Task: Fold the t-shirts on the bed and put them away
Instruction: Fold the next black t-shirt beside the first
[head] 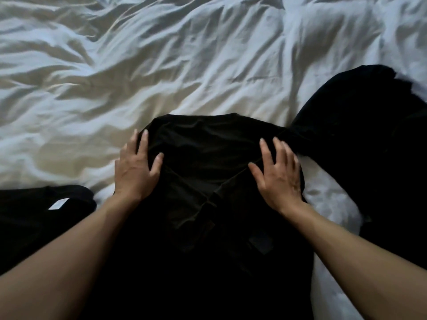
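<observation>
Black cotton fills the near part of the view: a black t-shirt [203, 162] lies flat on the bed [115, 77] just in front of the person, its collar toward the far side and its sides already turned in, so that a fold edge runs diagonally across the middle. The left hand [136, 172] rests flat on the left shoulder of the shirt with fingers spread; the right hand [277, 176] lies the same way on the right shoulder. Neither hand pinches the cloth, both only press it. At the near left there is a second black garment [34, 215] with a small white label, and I cannot tell if it is folded. To the right, a third dark garment [358, 139] touches or overlaps the right sleeve area of the shirt. Here is the main risk, I think: if the shirt is folded upward now, this neighbour cloth may be caught in the fold or dragged with it. Farther away, the white duvet is soft and very wrinkled, so the fold can become uneven, and the turned-in sides may slip open when the hands lift.
</observation>
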